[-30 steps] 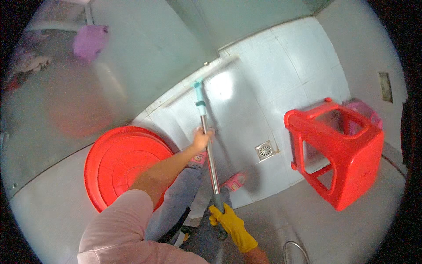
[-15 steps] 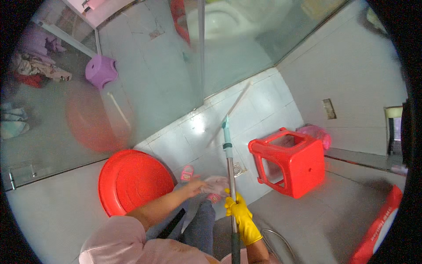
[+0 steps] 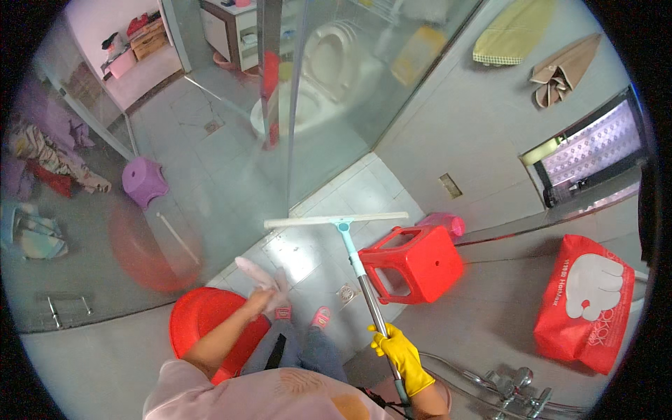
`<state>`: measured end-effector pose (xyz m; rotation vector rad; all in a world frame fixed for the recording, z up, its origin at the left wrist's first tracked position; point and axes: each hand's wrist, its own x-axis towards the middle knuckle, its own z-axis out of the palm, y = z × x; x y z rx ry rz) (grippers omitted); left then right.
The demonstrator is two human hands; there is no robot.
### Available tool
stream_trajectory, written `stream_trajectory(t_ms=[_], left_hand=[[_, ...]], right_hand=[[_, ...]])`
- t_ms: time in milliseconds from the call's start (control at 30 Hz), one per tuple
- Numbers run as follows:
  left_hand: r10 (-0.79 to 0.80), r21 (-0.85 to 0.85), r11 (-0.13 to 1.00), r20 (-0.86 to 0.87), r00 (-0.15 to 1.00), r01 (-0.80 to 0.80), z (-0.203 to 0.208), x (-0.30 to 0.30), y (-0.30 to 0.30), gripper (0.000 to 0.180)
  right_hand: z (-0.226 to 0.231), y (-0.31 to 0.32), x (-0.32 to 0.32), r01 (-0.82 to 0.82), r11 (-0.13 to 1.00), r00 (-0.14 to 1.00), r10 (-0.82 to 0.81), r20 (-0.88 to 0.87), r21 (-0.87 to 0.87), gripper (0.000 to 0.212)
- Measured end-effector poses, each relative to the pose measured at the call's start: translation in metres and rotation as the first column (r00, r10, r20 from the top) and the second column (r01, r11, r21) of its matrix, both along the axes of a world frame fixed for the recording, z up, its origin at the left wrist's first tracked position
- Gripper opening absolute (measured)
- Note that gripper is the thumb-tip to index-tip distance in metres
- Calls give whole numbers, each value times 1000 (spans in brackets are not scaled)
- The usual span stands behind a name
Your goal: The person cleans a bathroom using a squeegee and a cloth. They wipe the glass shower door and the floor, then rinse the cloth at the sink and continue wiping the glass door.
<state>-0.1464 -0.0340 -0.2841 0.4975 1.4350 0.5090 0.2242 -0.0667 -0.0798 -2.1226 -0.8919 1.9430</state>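
My right hand (image 3: 404,360), in a yellow rubber glove, is closed around the metal pole of a long-handled squeegee (image 3: 352,256). The squeegee slants up and away, its wide pale blade (image 3: 301,222) lying crosswise above the tiles by the glass. My bare left hand (image 3: 261,301) grips a limp, pale pink cloth (image 3: 255,273) out in front of my legs. Behind that forearm lies a big red basin (image 3: 192,320). Close to the squeegee's right side is a red plastic stool (image 3: 437,262), tipped on its side.
A glass partition (image 3: 231,241) runs across the left and far side, with a toilet (image 3: 327,63) and purple stool (image 3: 145,182) beyond. Shower fittings (image 3: 514,385) and a red bag (image 3: 584,304) are at right. A pink bundle (image 3: 448,224) sits behind the red stool; a drain (image 3: 346,292) is set in the floor.
The view has tilted up. The squeegee's blade has turned from end-on to crosswise. My left hand has moved left, away from the pole, with the cloth.
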Motion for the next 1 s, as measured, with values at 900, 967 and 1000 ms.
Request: stream_trajectory(t_ms=[900, 967, 1000], left_hand=[[53, 987, 84, 130, 990, -134, 316, 36, 102, 35], [164, 1000, 12, -17, 986, 15, 329, 44, 115, 33], [210, 996, -15, -86, 974, 91, 333, 48, 121, 32]], right_hand=[[221, -65, -12, -450, 889, 877, 420, 233, 89, 45], [240, -66, -27, -581, 812, 772, 531, 349, 51, 44], [242, -71, -32, -592, 801, 764, 520, 382, 93, 41]])
